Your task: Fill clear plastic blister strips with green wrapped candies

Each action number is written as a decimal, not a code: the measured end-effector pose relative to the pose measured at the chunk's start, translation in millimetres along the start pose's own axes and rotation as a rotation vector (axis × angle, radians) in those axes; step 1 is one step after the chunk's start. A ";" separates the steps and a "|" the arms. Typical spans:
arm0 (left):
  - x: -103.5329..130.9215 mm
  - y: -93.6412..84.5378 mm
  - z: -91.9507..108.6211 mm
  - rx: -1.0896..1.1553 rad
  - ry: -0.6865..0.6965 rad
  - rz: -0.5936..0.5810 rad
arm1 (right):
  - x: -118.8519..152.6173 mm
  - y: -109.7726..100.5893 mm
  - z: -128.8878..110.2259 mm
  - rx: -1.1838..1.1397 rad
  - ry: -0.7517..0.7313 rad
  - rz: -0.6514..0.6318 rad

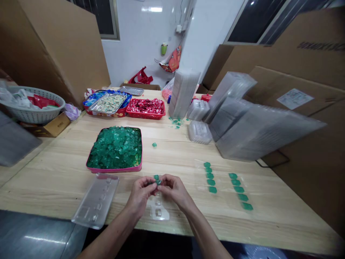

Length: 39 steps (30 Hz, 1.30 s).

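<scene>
My left hand (pixel 142 192) and my right hand (pixel 172 187) meet near the table's front edge, fingers pinched around a small green piece (pixel 158 182). Another green piece (pixel 156 177) shows just beyond the fingertips. Beneath the hands lies a clear plastic tray (pixel 161 213) with small slots, its far part hidden by the fingers. A pink-rimmed tin (pixel 115 170) heaped with green pieces stands behind and left. To the left rests a clear stack of trays (pixel 98 201). On the right, two clear trays hold rows of green pieces (pixel 210 176) (pixel 240 189).
One loose green piece (pixel 154 144) lies mid-table. Behind are a red basket (pixel 146 115) of red packets and a metal tray (pixel 107 104) of small pieces. Tall stacks of clear plastic trays (pixel 242 129) stand back right. A grey basket (pixel 35 114) sits far left, and cardboard boxes flank the table.
</scene>
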<state>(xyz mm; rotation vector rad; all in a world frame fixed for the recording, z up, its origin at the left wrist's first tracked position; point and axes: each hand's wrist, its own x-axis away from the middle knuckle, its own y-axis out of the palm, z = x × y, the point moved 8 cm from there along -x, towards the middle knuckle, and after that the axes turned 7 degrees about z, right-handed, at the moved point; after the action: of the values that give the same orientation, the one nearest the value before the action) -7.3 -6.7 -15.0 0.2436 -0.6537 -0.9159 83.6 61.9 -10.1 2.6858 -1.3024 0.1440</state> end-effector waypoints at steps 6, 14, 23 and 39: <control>-11.0 6.6 11.2 -0.169 -0.038 -0.083 | -4.6 -3.8 -8.9 -0.194 0.038 0.052; -23.4 2.1 9.4 -0.392 0.028 -0.042 | -10.0 -8.5 3.3 0.057 0.024 0.037; -42.5 -10.0 -2.3 -0.734 0.277 0.102 | -5.1 -7.5 -3.2 0.807 -0.262 0.189; -36.6 -15.9 -1.0 -0.551 0.139 0.119 | 1.7 4.2 -9.0 0.871 -0.374 0.053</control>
<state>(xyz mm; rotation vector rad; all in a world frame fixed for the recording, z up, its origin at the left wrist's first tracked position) -32.9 12.9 -38.4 -0.2208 -0.2663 -0.9198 81.2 59.6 -0.6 3.5298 -1.7196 0.2797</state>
